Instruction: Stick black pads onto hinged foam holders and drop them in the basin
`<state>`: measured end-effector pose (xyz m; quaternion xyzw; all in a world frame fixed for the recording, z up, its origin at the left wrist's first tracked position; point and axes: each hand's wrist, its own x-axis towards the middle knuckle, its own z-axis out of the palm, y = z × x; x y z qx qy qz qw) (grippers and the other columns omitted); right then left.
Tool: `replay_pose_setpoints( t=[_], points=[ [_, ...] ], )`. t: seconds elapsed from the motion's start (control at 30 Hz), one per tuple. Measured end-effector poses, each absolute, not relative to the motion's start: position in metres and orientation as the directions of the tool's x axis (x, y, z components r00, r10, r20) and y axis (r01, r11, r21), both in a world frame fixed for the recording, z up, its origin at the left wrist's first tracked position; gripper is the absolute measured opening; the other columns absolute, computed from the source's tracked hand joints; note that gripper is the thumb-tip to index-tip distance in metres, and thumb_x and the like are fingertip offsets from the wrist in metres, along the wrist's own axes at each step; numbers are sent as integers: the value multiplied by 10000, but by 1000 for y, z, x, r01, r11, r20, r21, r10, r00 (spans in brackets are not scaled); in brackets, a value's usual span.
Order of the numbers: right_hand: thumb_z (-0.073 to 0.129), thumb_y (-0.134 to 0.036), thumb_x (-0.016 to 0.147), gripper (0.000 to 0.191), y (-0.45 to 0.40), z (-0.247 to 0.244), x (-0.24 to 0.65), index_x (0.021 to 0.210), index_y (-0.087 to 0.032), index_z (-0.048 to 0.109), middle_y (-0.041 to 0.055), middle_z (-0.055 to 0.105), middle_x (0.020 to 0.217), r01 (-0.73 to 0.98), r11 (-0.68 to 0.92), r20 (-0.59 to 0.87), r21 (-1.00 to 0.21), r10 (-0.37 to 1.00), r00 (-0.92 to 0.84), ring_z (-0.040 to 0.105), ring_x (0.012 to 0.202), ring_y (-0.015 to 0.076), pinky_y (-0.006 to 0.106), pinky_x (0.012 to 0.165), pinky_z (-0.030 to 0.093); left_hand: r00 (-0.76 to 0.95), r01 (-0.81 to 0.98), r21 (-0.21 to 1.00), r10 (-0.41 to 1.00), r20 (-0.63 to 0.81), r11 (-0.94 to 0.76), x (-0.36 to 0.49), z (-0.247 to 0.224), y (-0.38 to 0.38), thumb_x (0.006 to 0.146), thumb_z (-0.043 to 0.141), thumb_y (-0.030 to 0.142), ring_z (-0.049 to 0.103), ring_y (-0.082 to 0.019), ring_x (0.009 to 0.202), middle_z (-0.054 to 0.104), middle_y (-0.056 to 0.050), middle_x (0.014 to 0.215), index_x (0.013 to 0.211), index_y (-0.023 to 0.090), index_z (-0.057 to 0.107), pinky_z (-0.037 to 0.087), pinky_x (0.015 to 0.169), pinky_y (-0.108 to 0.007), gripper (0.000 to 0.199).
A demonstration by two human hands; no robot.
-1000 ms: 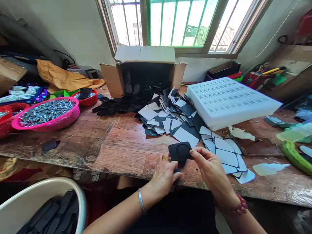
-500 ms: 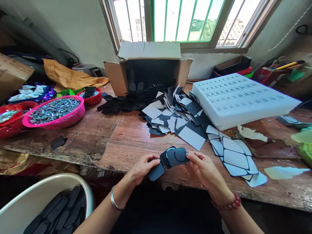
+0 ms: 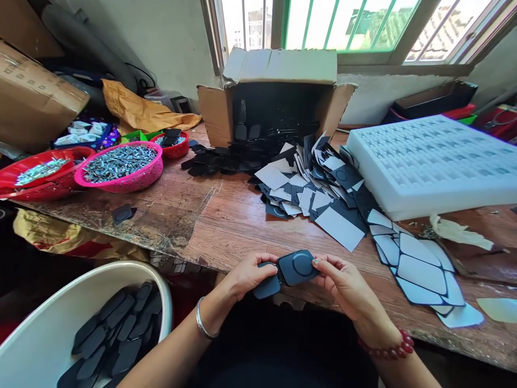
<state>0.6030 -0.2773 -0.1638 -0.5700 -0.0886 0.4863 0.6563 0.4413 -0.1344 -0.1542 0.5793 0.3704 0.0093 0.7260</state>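
Note:
Over the table's front edge, both hands hold a dark hinged piece [image 3: 298,267] made of two flat panels. My left hand [image 3: 251,276] pinches the lower left panel [image 3: 267,286], thumb on top. My right hand [image 3: 342,280] grips the right corner of the other panel, which bears a ring mark and now lies flush over its frame. Beyond the hands is a heap of grey and black cards [image 3: 297,186]. To the right, white dark-edged sheets [image 3: 420,272] overlap one another.
An open carton [image 3: 216,116] of black pieces stands at the back. A white foam tray [image 3: 436,161] sits at the right. Pink [image 3: 121,164] and red [image 3: 175,144] baskets hold small metal parts at the left. A cream tub [image 3: 165,302] with dark pieces stands below.
The ring-marked panel has come down onto the black frame that showed beside it. The camera view has turned left, so the surroundings appear farther right.

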Motion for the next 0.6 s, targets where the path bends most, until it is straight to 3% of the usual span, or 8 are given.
replay_pose_setpoints(
  t=[0.6],
  points=[
    [939,-439,484,400,-276,-157,599,636,-162,696,50,685,766,-501,-120,-432,-857,697,573,617,728,172,291,638,579,742,429,848,415,-527,310,441,-152,-135,632,624,315,537,-109,636,667,-2,744,959,127,731,407,613,-225,392]
  ],
)
